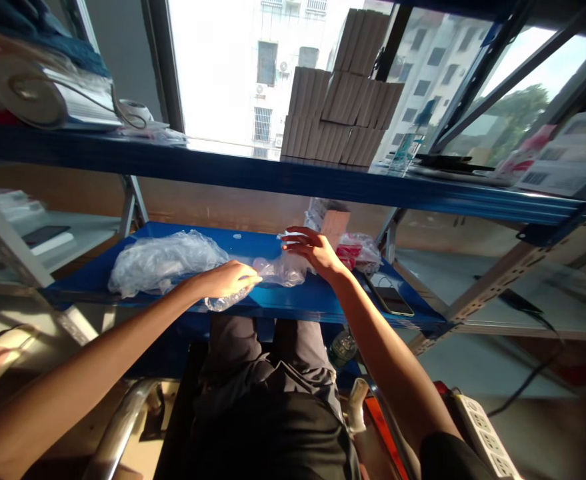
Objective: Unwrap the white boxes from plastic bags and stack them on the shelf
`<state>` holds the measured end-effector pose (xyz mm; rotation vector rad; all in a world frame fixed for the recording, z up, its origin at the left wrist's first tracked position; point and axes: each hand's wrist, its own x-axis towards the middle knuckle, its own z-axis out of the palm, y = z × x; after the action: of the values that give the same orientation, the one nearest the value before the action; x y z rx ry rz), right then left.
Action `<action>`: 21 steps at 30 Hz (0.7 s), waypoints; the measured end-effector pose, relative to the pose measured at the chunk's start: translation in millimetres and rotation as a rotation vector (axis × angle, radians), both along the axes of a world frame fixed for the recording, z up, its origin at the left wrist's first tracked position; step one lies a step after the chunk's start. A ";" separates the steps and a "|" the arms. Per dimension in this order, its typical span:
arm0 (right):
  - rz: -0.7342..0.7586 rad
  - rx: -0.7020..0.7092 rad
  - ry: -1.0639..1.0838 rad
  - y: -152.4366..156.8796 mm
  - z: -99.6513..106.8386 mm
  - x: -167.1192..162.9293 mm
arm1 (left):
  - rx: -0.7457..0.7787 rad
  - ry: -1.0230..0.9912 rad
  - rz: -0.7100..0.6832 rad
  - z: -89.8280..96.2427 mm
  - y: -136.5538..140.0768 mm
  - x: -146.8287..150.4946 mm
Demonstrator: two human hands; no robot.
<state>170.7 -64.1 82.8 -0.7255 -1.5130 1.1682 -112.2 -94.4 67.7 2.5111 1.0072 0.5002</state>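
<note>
Pinching clear plastic (227,301) in the left hand (230,279), partly covering it. Bending the right hand (315,252) over crumpled film (290,271); with fingertips hard to make out, cannot tell if gripping.

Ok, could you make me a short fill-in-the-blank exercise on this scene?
1. The left hand pinches thin, clear ____, not cloth or paper.
2. Seen from the person, the large crumpled heap lies to the ____ of both hands.
3. The stacked boxes stand on the ____ blue shelf, not the lower one.
4. Beside the right forearm, a ____ with a dark screen lies flat.

Missing words: plastic; left; upper; phone.
</note>
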 end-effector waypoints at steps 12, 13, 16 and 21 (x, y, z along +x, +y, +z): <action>0.009 0.030 -0.165 -7.6 2.7 -9.1 | 0.385 0.021 0.419 -10.6 24.5 1.9; -0.003 0.074 -0.249 -7.0 1.9 -8.9 | 0.413 0.092 0.428 -10.1 20.5 2.1; -0.027 0.302 -0.638 -7.2 1.7 -10.8 | 0.379 0.303 0.450 -7.1 6.8 4.4; -0.331 0.761 -1.262 -31.0 3.6 -35.6 | 0.355 0.423 0.424 3.9 0.7 12.2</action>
<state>135.2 -95.0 86.4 -1.1614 -2.4690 -0.3219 -100.0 -93.7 71.6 2.7850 1.7706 0.2821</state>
